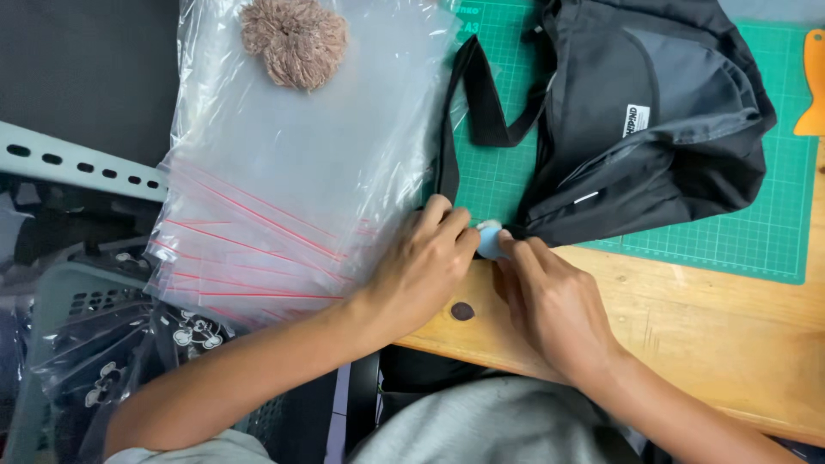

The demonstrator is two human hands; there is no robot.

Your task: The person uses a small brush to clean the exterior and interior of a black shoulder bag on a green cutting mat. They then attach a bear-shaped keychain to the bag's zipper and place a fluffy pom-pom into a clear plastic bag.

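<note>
My left hand (425,262) and my right hand (550,296) meet at the edge of a wooden table (713,326). Both pinch a small pale blue and white object (490,238) between their fingertips. It is too small to tell what it is. Just beyond my hands lies a black fabric bag (653,112) with a long black strap (468,112), resting on a green cutting mat (773,223). My left hand rests against a stack of clear zip bags with red seal lines (284,189).
A brown fluffy scrunchie (294,39) lies on top of the clear bags. An orange scraper (812,82) sits at the mat's right edge. At lower left a grey crate (60,301) holds black packaged items (129,344). A perforated metal rail (77,163) runs on the left.
</note>
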